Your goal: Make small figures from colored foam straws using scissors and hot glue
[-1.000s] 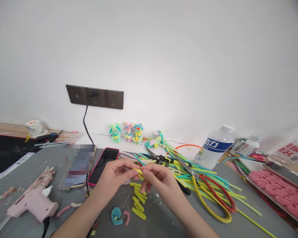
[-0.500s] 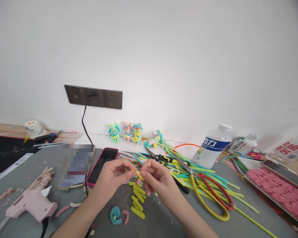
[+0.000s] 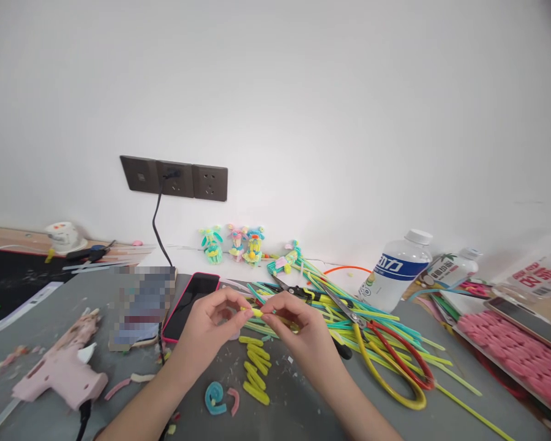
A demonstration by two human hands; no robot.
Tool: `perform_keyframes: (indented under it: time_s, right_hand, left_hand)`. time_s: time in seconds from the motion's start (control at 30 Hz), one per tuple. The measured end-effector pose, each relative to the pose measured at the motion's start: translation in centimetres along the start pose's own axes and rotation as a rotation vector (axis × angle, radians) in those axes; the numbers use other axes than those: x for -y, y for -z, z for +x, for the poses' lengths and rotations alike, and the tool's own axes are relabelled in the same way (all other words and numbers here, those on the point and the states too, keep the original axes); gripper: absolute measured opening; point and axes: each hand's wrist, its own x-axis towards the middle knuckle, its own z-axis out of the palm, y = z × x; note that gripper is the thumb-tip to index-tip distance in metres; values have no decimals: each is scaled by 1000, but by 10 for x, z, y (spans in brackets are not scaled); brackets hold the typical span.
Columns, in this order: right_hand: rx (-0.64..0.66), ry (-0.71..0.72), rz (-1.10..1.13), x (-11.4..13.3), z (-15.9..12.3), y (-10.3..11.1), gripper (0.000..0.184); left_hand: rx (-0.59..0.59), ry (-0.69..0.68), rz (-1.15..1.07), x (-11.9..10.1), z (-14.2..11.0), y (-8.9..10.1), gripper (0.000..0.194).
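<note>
My left hand and my right hand meet above the middle of the table. Between their fingertips is a short yellow piece of pipe cleaner, pinched at its left end by the left hand and at its right end by the right. Just below the hands lie several cut yellow pipe cleaner pieces in a loose column. Next to them are a blue curl and a small pink strip. Long green and yellow pipe cleaners are heaped to the right of my right hand.
Scissors and black-and-yellow pliers lie on the heap. A pink glue gun is at left, beside a phone. Small figures stand along the wall. At right are a plastic bottle and pink woven material.
The fingers of my right hand have drawn together and shifted slightly, exposing more of the yellow piece. My left hand keeps its pinch nearly in place.
</note>
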Motion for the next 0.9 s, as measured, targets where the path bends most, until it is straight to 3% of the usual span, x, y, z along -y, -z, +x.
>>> perform_keyframes:
  time_s: [0.13, 0.27, 0.43, 0.53, 0.7, 0.9]
  right_hand:
    - [37, 204, -242, -2, 1, 6, 14]
    - [129, 305, -387, -3, 1, 8, 17]
    - [66, 410, -555, -5, 0, 8, 14]
    - [95, 416, -557, -6, 1, 10, 12]
    - [314, 386, -486, -2, 2, 16, 12]
    - [432, 350, -381, 8, 1, 21, 14]
  left_hand:
    - [62, 81, 63, -6, 1, -3, 21]
    - [158, 133, 154, -9, 1, -4, 23]
    - [237, 151, 205, -5, 2, -2, 27]
    - [253, 170, 236, -3, 3, 1, 26]
    - [335, 266, 300, -2, 2, 3, 23]
    - [486, 394, 90, -9, -1, 2, 26]
